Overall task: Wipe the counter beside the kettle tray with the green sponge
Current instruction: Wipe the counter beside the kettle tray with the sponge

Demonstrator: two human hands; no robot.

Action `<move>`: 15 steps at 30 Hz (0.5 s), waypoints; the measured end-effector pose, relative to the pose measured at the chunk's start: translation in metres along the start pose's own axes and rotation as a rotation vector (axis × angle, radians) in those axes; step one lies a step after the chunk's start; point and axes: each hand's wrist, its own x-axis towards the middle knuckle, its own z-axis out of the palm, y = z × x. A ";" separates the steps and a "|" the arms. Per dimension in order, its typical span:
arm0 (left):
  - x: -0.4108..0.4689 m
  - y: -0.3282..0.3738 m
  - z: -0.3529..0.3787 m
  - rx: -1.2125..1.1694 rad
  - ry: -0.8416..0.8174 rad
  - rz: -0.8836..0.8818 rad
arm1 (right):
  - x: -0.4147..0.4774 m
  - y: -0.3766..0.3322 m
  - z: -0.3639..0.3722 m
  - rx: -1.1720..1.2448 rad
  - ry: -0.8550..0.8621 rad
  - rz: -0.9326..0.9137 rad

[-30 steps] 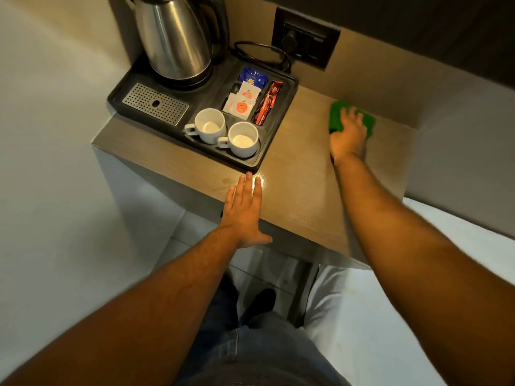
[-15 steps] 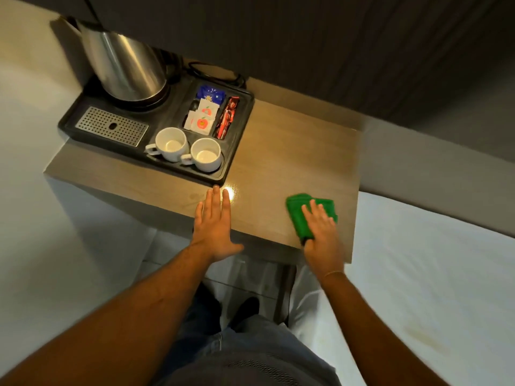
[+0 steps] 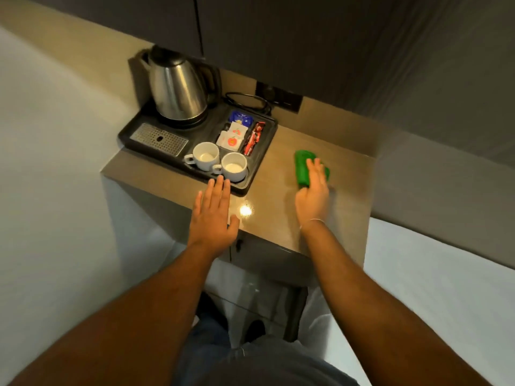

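Observation:
The green sponge [image 3: 302, 169] lies on the wooden counter [image 3: 348, 190], to the right of the black kettle tray [image 3: 267, 146]. My right hand [image 3: 313, 196] presses flat on the sponge, fingers covering its right half. My left hand [image 3: 214, 215] rests flat and spread on the counter's front edge, fingertips just short of the tray's near rim. A steel kettle [image 3: 177, 87] stands at the back left of the tray.
Two white cups [image 3: 220, 161] sit in the tray's front, with sachets [image 3: 241, 132] behind them and a metal drip grate [image 3: 158, 139] on the left. A wall socket [image 3: 278, 96] and cord are behind the tray. A white bed [image 3: 446, 288] borders the counter on the right.
My right hand slid the sponge from the back of the counter to its front edge, then up to the middle. My left hand stayed planted near the tray.

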 end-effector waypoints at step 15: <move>-0.262 -0.125 -0.090 0.181 0.134 -0.807 | -0.250 -0.162 0.150 0.130 -0.732 -0.742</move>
